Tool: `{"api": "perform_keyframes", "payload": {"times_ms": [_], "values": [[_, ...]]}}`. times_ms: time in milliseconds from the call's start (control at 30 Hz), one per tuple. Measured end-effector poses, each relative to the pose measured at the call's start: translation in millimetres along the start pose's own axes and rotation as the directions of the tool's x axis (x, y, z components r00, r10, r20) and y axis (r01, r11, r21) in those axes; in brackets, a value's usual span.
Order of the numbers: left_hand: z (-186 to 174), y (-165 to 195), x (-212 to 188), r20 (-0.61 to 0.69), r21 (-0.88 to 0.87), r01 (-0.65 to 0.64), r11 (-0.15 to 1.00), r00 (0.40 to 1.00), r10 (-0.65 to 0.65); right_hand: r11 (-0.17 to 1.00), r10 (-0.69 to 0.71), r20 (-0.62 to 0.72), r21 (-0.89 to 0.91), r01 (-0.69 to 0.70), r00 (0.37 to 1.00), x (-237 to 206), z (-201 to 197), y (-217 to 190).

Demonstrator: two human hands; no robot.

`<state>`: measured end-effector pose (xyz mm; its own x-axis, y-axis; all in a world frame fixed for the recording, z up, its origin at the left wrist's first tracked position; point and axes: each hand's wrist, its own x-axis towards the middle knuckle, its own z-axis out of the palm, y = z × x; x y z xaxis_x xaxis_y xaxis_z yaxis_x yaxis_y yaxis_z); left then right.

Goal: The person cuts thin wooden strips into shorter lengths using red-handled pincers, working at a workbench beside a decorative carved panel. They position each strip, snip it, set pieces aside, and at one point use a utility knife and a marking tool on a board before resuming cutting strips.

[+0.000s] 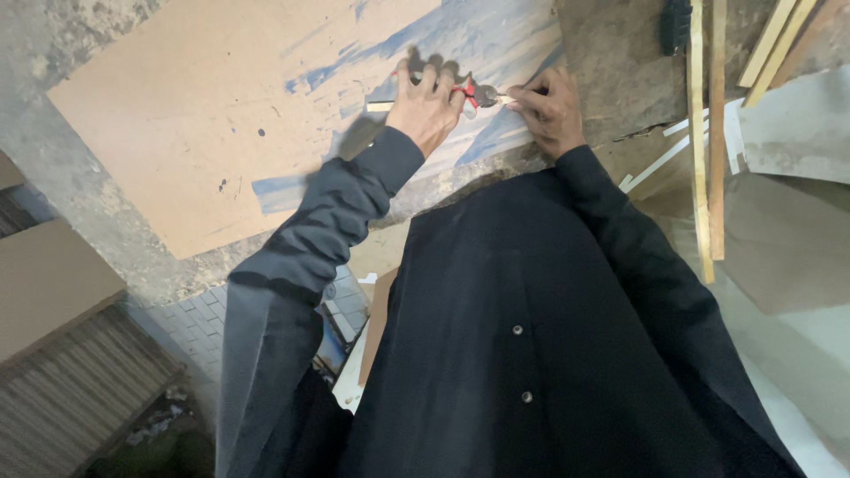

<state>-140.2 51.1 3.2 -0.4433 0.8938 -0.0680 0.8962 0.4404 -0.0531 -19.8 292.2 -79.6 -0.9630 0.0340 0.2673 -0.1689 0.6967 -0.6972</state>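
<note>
Two hands are seen at the counter [106, 53]: red-handled pliers [474, 92] are gripped by the left hand [427, 104], a thin stick [382, 105] is pinched at the pliers' tip by the right hand [549, 108], over a blue-streaked board [221, 124].

A dark, near-black long-sleeved garment is worn, seen from above. Both sleeves are long and reach to the wrists, ending in plain cuffs with no visible buttons. The cloth is matte and is creased along the left sleeve, where a slightly greyer tone is shown in the light. Two small round pale fasteners are set one below the other on the front panel. The left hand [427, 104] and right hand [551, 108] are left bare, without gloves.
</note>
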Motion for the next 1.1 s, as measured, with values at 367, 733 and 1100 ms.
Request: {"api": "perform_keyframes", "payload": {"times_ms": [367, 733, 1100], "values": [[4, 3, 6, 0.075, 0.210, -0.117, 0.971, 0.992, 0.104, 1.000, -0.015, 0.006, 0.009, 0.015, 1.000, 2, -1, -3], [-17, 8, 11, 0.227, 0.016, 0.071, 0.997, 0.971, -0.073, 1.000, 0.010, 0.005, 0.018, -0.010, 1.000, 2, -4, -7], [1, 33, 5, 0.237, -0.257, 0.424, 0.868, 0.899, -0.369, 0.999, 0.002, 0.020, 0.034, -0.003, 1.000, 5, -3, -7]]}}
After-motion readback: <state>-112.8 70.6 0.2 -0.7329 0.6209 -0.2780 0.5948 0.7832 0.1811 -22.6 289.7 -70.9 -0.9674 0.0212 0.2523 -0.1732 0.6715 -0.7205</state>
